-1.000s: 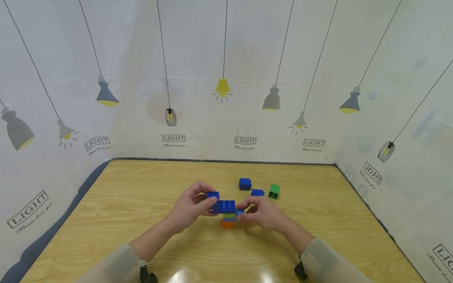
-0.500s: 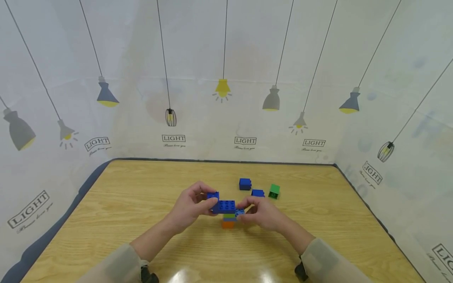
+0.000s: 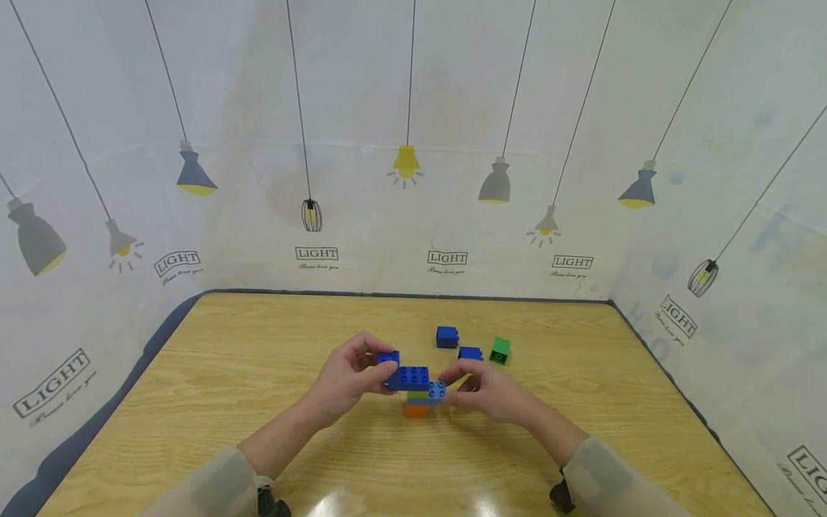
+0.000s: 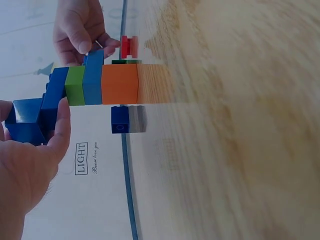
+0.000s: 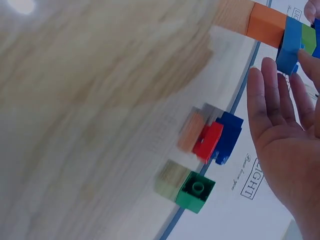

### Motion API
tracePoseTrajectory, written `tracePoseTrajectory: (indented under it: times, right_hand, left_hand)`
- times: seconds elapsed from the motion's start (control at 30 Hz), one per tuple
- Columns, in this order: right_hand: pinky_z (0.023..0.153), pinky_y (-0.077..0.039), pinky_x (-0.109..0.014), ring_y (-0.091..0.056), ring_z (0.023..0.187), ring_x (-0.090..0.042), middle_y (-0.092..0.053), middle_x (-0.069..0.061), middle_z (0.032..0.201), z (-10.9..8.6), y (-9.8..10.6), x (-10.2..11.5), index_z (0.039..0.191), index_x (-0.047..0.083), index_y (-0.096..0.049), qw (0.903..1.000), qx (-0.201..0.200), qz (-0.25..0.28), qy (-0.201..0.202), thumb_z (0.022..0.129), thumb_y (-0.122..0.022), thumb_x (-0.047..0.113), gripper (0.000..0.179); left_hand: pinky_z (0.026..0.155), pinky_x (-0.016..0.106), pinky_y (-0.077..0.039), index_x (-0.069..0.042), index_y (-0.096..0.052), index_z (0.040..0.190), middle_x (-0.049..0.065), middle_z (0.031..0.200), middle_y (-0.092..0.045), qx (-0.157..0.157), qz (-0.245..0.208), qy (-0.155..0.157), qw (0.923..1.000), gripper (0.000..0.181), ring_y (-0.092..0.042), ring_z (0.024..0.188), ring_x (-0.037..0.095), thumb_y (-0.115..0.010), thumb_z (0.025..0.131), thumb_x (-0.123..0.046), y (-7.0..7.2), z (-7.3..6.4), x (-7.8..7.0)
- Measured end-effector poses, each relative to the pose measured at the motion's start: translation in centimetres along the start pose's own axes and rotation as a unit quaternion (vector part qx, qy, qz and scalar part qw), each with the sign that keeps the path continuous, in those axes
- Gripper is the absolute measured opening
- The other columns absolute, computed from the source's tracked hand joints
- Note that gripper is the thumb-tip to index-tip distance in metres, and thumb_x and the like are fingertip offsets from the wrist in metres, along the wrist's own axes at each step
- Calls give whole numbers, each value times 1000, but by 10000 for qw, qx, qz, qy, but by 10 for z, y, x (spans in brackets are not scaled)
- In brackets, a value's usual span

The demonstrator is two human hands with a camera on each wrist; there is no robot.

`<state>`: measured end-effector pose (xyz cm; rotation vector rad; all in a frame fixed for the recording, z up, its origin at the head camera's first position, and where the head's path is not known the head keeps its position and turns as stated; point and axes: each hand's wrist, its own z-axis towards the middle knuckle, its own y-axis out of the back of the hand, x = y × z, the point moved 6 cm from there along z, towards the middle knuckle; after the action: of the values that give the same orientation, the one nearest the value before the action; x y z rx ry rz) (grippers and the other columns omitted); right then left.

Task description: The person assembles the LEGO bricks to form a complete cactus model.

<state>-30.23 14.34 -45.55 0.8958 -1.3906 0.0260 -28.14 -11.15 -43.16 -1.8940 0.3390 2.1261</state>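
Note:
A stack of toy building bricks stands on the table in front of me. An orange brick [image 3: 416, 411] forms its base, with a light blue brick [image 3: 436, 390] over it that juts to the right. Above come a light green brick [image 4: 75, 86], a long dark blue brick [image 3: 413, 378] reaching left, and a smaller dark blue brick [image 3: 388, 357] on that one's left end. My left hand [image 3: 342, 377] grips these two dark blue bricks at the overhanging end. My right hand [image 3: 487, 391] is beside the light blue brick's right end, fingers extended, the thumb tip near its studs.
Beyond the right hand lie two loose dark blue bricks, a farther one [image 3: 446, 337] and a nearer one [image 3: 470, 353]. A green brick [image 3: 500, 350] lies right of them, its hollow underside showing. In the right wrist view a red brick [image 5: 208, 141] sits by a blue one.
My right hand has let go of the light blue brick and drawn back slightly to the right, uncovering its studs. The left hand and the stack have stayed in place.

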Motion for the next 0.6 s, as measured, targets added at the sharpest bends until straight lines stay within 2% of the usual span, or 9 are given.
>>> tracePoseTrajectory:
  times: [0.27,0.43,0.6]
  right_hand:
    - [77,-59,-26,-69,99,-23,-76,-13,125,-21,27,-12,126,6,-75,9990,-302,-313,-116,103,-79,28,32]
    - [73,-59,-29,-68,94,-23,-76,-7,117,-37,49,-24,127,9,-76,9972,-509,-454,-303,104,-78,31,32]
    - [76,-62,-31,-70,94,-22,-76,-8,120,-51,68,-38,126,9,-76,9952,-706,-564,-362,105,-77,30,29]
  left_hand:
    - [86,43,-70,1,-63,131,11,120,-62,-18,9,23,10000,31,-69,107,24,-74,106,-13,1,0,1]
    - [86,44,-70,-1,-64,131,12,121,-62,-6,7,38,10000,30,-69,108,25,-74,106,-14,0,1,2]
    - [87,44,-70,0,-63,132,12,122,-62,-9,38,46,10000,31,-70,108,25,-74,106,-13,1,1,2]
